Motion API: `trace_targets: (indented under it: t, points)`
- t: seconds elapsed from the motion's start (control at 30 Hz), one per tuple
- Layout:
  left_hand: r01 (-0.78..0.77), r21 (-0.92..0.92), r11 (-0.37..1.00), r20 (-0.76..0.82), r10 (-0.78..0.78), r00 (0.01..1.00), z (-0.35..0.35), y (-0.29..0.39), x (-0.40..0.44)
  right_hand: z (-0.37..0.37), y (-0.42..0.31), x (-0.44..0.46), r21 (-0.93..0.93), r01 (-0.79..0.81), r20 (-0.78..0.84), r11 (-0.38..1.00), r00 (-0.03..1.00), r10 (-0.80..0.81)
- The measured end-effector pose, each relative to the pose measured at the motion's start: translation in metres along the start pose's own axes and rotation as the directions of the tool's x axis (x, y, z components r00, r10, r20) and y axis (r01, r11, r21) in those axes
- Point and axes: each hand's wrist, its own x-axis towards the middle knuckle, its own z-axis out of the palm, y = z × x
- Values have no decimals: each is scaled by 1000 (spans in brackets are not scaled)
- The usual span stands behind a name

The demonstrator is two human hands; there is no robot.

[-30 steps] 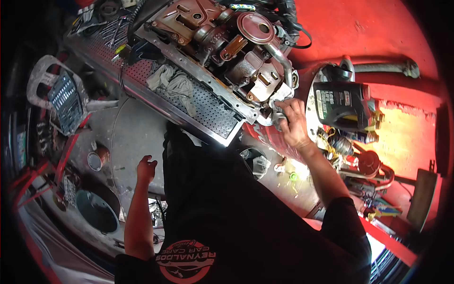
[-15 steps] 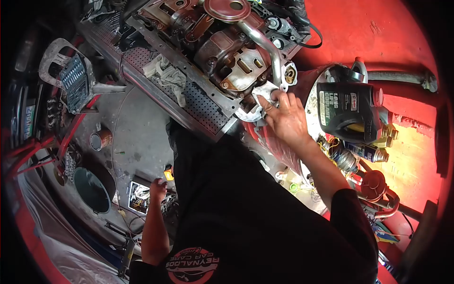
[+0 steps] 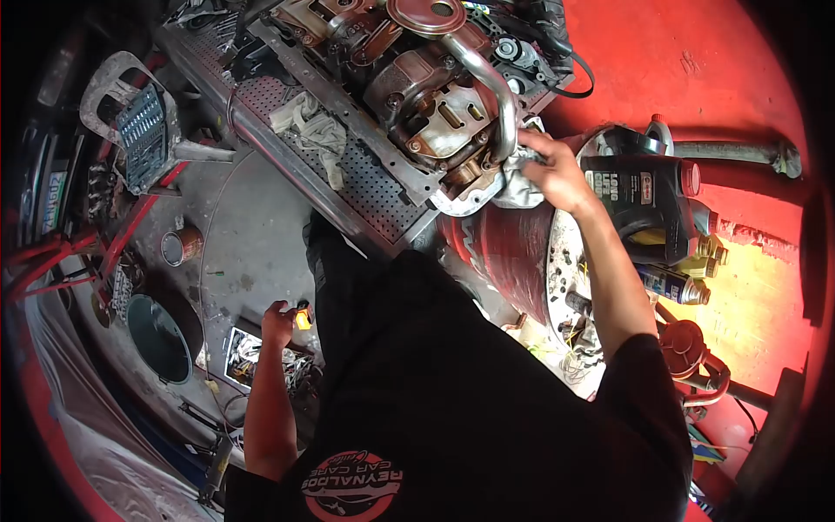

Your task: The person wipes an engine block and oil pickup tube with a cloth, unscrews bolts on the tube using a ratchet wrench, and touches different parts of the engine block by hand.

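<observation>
My right hand (image 3: 557, 174) is closed on a grey-white rag (image 3: 519, 181) at the end of the engine block (image 3: 409, 96), beside the curved metal pipe (image 3: 497, 83). Brown oily caps and plates cover the block, with a round pickup (image 3: 426, 13) at its top. Low on the left, away from the bench, hangs my left hand (image 3: 277, 324), its fingers curled; whether it holds anything is too small to tell. Another crumpled rag (image 3: 310, 126) lies on the perforated bench top (image 3: 370, 196).
A black coolant jug (image 3: 644, 196) and cans (image 3: 674, 283) stand at the right, near a red drum (image 3: 496, 252). At the left are a chair (image 3: 109, 83) with a socket set (image 3: 143, 130), a paint can (image 3: 181, 247) and a dark bucket (image 3: 159, 339).
The view has shifted over the bench. My right hand has moved with the rag from the block's end face to its outer corner, near the pipe. My left hand stays low.
</observation>
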Motion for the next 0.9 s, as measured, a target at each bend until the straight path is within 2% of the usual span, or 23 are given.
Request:
trace_targets:
  t: [0.03, 0.07, 0.1, 0.17, 0.23, 0.33, 0.4, 0.43, 0.47, 0.5, 0.53, 0.57, 0.6, 0.63, 0.7, 0.77, 0.8, 0.83, 0.9]
  points:
    - [0, -3, 1000, -8, 0, 1000, -1, -10, 10, 1, 1, 10, 1, -34, 78, 999, 996, 33]
    - [-51, -21, 998, -59, 50, 997, 1, -22, 17, -7, -1, 16, 129, -173, 153, 976, 976, 153]
    - [-97, -41, 994, -110, 92, 990, 5, -33, 17, -10, -10, 18, 174, -146, 224, 974, 969, 106]
    - [-64, -78, 995, -91, 57, 994, 3, -15, -2, -15, -4, 26, 310, -148, 303, 939, 952, 50]
    - [8, -110, 994, -68, -16, 998, 9, -19, -8, -14, -4, 30, 332, -192, 339, 923, 938, 73]
    - [18, -72, 997, -49, -21, 999, 26, -36, -15, -8, -3, 33, 173, -72, 323, 982, 946, 13]
    - [0, -13, 1000, -13, 0, 1000, 30, -37, -27, -6, -3, 28, 119, -80, 315, 990, 948, 39]
    - [39, -35, 999, 2, -39, 999, 34, -32, -29, -7, -7, 31, 54, -65, 305, 996, 951, 46]
    - [79, -57, 995, 20, -78, 997, 38, -28, -32, -9, -15, 29, -178, 19, 281, 984, 959, 33]
    - [121, -77, 990, 39, -118, 992, 41, -29, -33, -9, -25, 26, -183, 22, 281, 983, 959, 31]
    - [130, -162, 978, 43, -125, 991, 45, -29, -32, -7, -34, 23, -290, 32, 237, 956, 971, 39]
    - [129, -171, 977, 41, -124, 991, 46, -29, -30, -5, -40, 24, -394, 41, 194, 918, 980, 39]
    - [72, -130, 989, 5, -72, 997, 46, -27, -27, -10, -16, 27, -566, 179, 180, 805, 979, -92]
    - [19, -86, 996, -25, -21, 999, 44, -19, -29, -12, -7, 25, -569, 182, 187, 802, 978, -90]
    - [11, -107, 994, -41, -15, 999, 34, 5, -37, -14, -3, 23, -449, 196, 113, 872, 980, -162]
    - [-136, -60, 989, -127, 127, 984, 22, 25, -49, -10, 0, 16, -478, 164, 100, 863, 986, -133]
    - [-23, -106, 994, -96, 13, 995, 30, 4, -38, -6, 10, 14, -268, 71, 27, 961, 997, -66]
    - [-17, -110, 994, -90, 7, 996, 34, -7, -35, -1, 14, 10, -34, -24, -31, 999, 999, 23]
    - [73, -157, 985, 20, -71, 997, 40, -32, -28, 17, 21, 2, 17, -36, -86, 999, 996, 38]
